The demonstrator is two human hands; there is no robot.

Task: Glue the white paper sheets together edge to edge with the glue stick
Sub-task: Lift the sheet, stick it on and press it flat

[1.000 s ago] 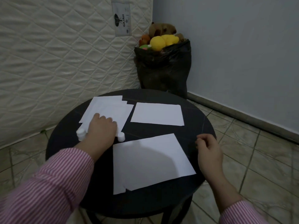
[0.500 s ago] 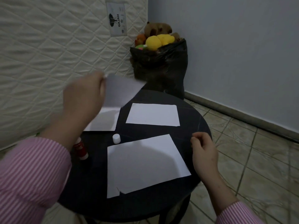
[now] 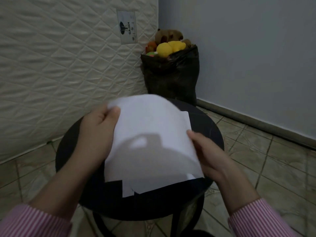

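A white paper sheet (image 3: 150,134) hangs blurred over the middle of the round black table (image 3: 213,134). My left hand (image 3: 97,132) pinches its upper left corner, thumb on top. My right hand (image 3: 210,156) holds its right edge with curled fingers. Under it, the edge of another white sheet (image 3: 127,189) shows at the front, and a corner of a further sheet (image 3: 186,117) shows at the right. The glue stick and its cap are hidden from view.
A black bag (image 3: 171,76) stuffed with plush toys stands on the floor behind the table, in the corner. A quilted mattress (image 3: 59,65) leans against the wall on the left. Tiled floor (image 3: 265,159) surrounds the table.
My left hand carried the lifted sheet from the table's left side to over its middle. My right hand rose from the table's right edge and took the sheet's right edge.
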